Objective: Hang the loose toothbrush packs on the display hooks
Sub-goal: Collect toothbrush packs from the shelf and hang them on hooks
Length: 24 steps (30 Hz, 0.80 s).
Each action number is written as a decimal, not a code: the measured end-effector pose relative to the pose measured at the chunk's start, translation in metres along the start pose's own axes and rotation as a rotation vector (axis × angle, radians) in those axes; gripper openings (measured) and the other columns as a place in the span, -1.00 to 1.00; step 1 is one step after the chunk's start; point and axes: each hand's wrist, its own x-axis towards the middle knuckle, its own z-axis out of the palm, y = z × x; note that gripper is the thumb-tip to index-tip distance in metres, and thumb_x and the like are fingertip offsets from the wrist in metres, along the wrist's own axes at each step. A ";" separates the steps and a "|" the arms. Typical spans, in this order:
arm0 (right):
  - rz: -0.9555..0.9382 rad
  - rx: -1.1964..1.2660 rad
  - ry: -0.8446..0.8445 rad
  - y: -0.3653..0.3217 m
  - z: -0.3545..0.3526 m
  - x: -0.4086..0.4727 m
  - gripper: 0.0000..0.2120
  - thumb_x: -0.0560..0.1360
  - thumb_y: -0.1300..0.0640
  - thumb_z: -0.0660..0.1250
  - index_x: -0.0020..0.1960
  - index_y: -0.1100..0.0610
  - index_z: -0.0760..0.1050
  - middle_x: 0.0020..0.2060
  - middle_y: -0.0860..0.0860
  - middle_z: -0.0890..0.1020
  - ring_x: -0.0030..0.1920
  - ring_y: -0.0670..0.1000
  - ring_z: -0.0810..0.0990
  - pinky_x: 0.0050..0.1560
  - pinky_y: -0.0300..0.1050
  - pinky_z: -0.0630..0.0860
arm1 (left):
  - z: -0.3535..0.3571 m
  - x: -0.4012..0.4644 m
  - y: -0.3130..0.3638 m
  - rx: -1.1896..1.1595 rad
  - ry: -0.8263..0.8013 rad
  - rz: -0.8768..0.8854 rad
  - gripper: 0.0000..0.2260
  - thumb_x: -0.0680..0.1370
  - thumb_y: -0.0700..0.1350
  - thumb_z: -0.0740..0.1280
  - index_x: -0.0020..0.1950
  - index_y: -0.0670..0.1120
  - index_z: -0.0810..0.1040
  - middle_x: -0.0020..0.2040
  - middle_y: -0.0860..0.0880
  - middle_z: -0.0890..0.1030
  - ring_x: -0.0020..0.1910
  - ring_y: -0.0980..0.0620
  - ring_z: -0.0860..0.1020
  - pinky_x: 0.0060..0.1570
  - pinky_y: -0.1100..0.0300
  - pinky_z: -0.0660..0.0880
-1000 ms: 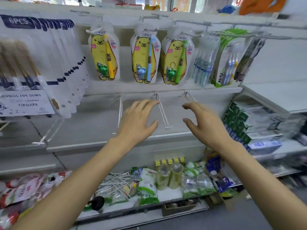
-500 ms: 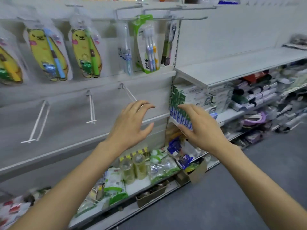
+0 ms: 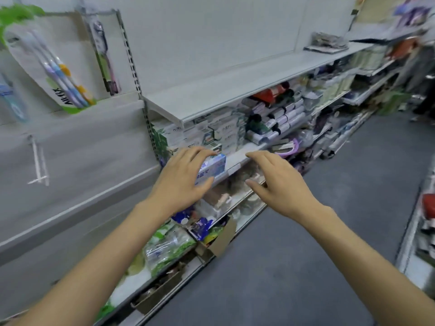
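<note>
My left hand (image 3: 182,182) and my right hand (image 3: 280,182) are held out side by side in front of the shelves, fingers spread, holding nothing. A green-edged toothbrush pack (image 3: 50,67) hangs at the upper left of the white display panel, with a dark narrow toothbrush pack (image 3: 104,57) hanging to its right. One bare white display hook (image 3: 38,163) sticks out of the panel lower left. A grey pack (image 3: 326,42) lies on the upper white shelf (image 3: 235,83) far right; it is too blurred to identify.
Boxed goods (image 3: 219,134) fill the middle shelf behind my hands, and a blue box (image 3: 211,169) sits by my left fingers. Bagged items and an open cardboard box (image 3: 219,241) crowd the bottom shelf. Grey floor (image 3: 306,267) runs along the aisle, with another rack (image 3: 421,231) at right.
The view has swung right along the aisle, away from the yellow bear packs and empty hooks toward the shelves. Both hands stay outstretched and empty.
</note>
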 end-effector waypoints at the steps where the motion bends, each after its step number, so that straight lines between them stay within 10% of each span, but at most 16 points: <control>1: 0.023 -0.009 0.001 0.014 -0.002 -0.001 -0.46 0.55 0.02 0.41 0.47 0.09 0.34 0.36 0.02 0.50 0.34 0.10 0.46 0.28 -0.01 0.42 | 0.009 0.013 0.006 -0.013 -0.005 0.025 -0.56 0.53 -0.01 0.40 0.39 -0.02 0.45 0.32 -0.01 0.50 0.28 -0.05 0.46 0.31 0.06 0.38; 24: 0.421 -0.132 0.045 0.347 -0.011 0.135 -0.47 0.56 -0.04 0.37 0.47 0.04 0.33 0.39 -0.07 0.46 0.37 0.01 0.43 0.32 -0.02 0.45 | 0.219 0.406 0.057 -0.207 -0.015 0.363 -0.57 0.52 -0.03 0.38 0.38 -0.02 0.46 0.30 0.02 0.52 0.29 -0.02 0.44 0.32 0.11 0.37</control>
